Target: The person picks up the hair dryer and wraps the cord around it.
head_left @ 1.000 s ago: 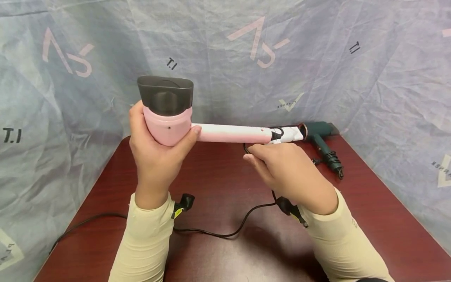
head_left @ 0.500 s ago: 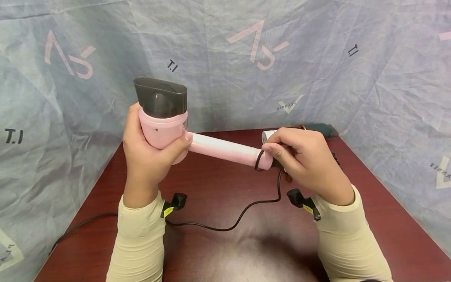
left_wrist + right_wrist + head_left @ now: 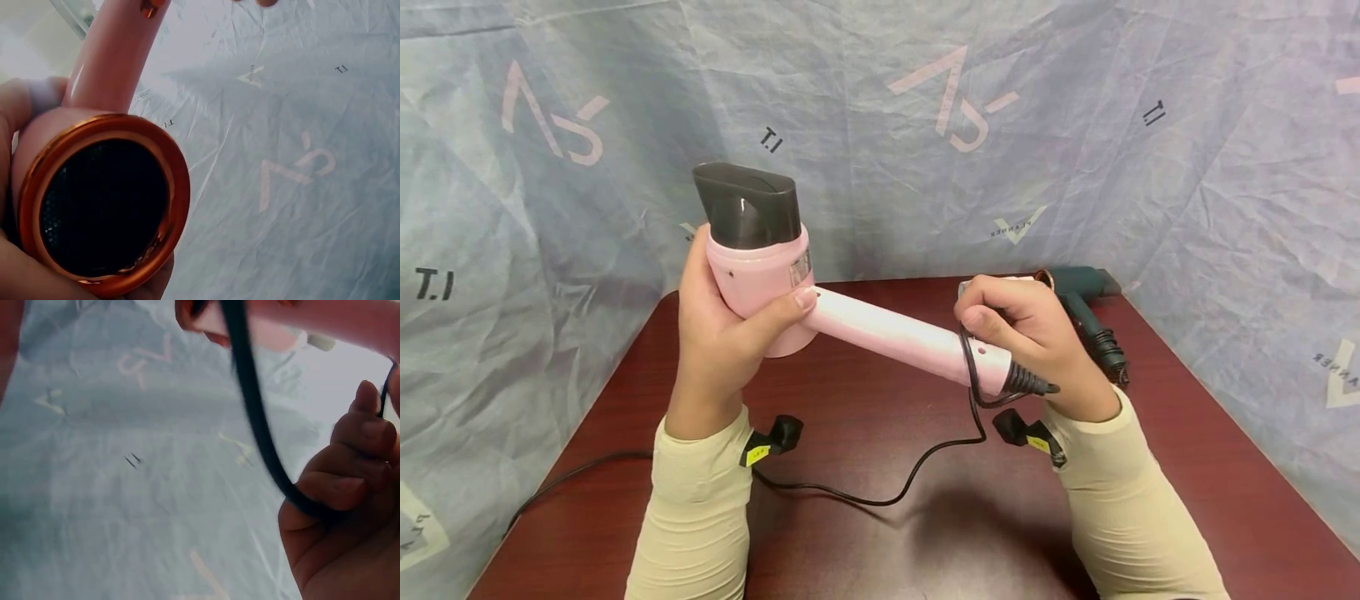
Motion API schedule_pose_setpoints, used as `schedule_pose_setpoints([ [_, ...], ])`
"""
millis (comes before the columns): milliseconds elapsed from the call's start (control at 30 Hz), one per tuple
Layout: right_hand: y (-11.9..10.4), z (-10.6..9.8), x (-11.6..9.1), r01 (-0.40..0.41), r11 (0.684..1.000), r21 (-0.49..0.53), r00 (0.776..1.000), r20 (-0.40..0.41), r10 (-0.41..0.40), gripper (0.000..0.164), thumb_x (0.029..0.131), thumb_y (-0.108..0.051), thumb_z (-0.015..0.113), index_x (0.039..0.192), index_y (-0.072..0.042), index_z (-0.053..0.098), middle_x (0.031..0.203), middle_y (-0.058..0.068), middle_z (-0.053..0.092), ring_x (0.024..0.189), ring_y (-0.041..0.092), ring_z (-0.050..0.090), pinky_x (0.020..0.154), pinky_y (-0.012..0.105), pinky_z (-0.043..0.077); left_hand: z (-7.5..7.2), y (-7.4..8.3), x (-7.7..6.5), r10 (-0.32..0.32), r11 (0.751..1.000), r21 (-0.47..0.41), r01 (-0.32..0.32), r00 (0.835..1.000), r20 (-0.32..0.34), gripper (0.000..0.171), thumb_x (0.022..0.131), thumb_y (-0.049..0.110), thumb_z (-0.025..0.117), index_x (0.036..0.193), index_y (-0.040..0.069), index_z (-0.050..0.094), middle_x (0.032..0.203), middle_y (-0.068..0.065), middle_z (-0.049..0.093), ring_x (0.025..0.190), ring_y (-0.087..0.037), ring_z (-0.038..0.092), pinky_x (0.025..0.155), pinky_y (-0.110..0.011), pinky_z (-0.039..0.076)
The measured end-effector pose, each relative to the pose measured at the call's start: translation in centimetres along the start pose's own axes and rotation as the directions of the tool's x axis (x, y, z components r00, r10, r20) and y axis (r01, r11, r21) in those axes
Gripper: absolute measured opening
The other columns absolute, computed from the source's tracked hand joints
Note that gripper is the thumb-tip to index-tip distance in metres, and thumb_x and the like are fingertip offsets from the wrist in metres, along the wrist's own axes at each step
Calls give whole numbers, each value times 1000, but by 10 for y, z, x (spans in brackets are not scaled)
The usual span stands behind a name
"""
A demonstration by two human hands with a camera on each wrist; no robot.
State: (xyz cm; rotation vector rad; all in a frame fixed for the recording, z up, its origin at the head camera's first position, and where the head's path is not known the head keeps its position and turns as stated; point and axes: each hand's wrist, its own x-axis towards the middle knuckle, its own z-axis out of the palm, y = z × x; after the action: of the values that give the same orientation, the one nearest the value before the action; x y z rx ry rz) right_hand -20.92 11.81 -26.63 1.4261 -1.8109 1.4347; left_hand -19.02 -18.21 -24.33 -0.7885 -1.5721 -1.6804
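Raised above the tabletop, the dryer sits gripped by its head in the left hand, apparently leaving its handle free for the cord the right hand grips.

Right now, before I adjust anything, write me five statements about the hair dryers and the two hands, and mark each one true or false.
1. The left hand grips the head of the pink hair dryer. True.
2. The pink hair dryer is lying on the table. False: it is held up above the table.
3. The right hand holds part of the black cord. True.
4. The black nozzle has been taken off the pink hair dryer. False: it is fitted on the end of the head.
5. The green hair dryer has its cord stretched out straight. False: that cord is wound around its handle.
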Motion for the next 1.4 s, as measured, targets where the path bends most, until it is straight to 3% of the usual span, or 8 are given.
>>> schedule_pose_setpoints([
  [300,2,24,0,-131,987,-88,984,-129,119,29,109,-20,50,83,-11,61,65,-4,52,59,11,47,55,26,38,10,-3,4,5,990,-137,-20,994,-109,63,70,-8,78,130,3,59,116,-16,67,99,-33,64,87,-38,56],
  [633,-2,49,-1,-306,930,203,934,255,251,17,105,-2,54,91,-11,60,69,-1,54,63,18,53,58,30,45,20,5,6,1,978,-202,-56,965,-264,57,70,-8,75,124,2,60,111,-15,67,95,-30,62,86,-38,55],
  [767,1,54,-4,-322,938,127,838,499,220,15,103,-15,63,89,-17,67,74,-8,58,68,9,54,61,25,47,21,10,7,53,977,-181,-113,951,-305,60,69,-7,76,126,1,60,112,-16,67,96,-32,61,88,-39,54],
  [933,13,67,-11,-208,978,32,639,761,111,16,104,-29,64,95,-24,77,98,-15,66,90,-3,61,81,19,54,19,14,9,69,971,-186,-150,922,-381,58,68,-7,76,124,0,62,111,-16,67,96,-32,61,89,-39,54],
  [1100,19,71,-13,-233,954,-188,620,727,295,24,106,-31,59,87,-25,73,100,-14,63,93,-3,59,84,21,53,17,18,10,72,963,-207,-170,909,-411,58,67,-8,74,123,-1,62,110,-17,66,96,-33,60,88,-40,54],
  [1233,16,58,-12,-400,850,-342,548,655,521,43,108,-42,52,71,-24,65,69,-14,60,64,2,56,62,22,50,17,19,10,74,963,-205,-174,906,-418,56,68,-8,75,122,-2,62,108,-18,66,93,-33,60,86,-40,54],
  [1333,10,39,-9,-504,808,-306,592,558,581,46,110,-39,46,74,-24,70,66,-8,66,60,8,61,58,28,53,17,20,10,73,963,-206,-173,904,-421,56,69,-8,75,123,-1,61,108,-18,66,92,-33,60,86,-40,55],
  [1400,1,26,-5,-526,829,-191,697,461,549,45,112,-31,43,81,-19,74,75,-4,72,67,14,68,66,35,59,18,20,11,72,961,-213,-176,904,-422,56,69,-8,75,123,-2,61,109,-19,66,91,-33,60,85,-40,55],
])
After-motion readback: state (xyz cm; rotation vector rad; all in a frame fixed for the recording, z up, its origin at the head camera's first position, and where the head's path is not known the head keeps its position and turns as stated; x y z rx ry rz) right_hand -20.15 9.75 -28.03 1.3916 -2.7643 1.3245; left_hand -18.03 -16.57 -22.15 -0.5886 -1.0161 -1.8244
